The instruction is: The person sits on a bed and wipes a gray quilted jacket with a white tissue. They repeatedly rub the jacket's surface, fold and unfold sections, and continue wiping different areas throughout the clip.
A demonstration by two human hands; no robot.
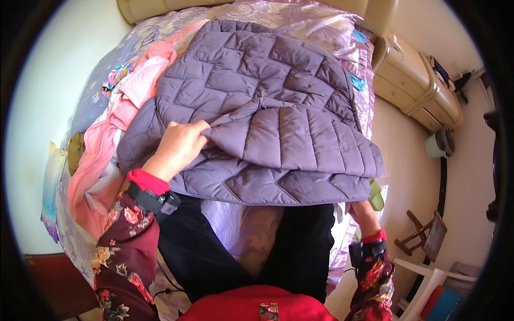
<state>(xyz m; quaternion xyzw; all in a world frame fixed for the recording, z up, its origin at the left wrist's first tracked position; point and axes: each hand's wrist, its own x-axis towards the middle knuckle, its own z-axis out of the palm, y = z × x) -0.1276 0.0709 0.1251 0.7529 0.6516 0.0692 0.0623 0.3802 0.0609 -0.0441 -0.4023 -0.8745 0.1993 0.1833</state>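
A purple-grey quilted padded jacket lies spread over the bed in front of me, with its sleeve folded across the lower part. My left hand is closed on the end of this sleeve at the jacket's left side, thumb and fingers pinching the fabric. At the lower right corner of the jacket, my right hand reaches under the hem. The jacket's edge covers the right fingers, so their grip is hidden.
Pink clothing is heaped along the bed's left side. Beyond the jacket lies a shiny lilac bed cover. To the right stand a cream drawer cabinet, a grey bin, a wooden folding stool and a white chair.
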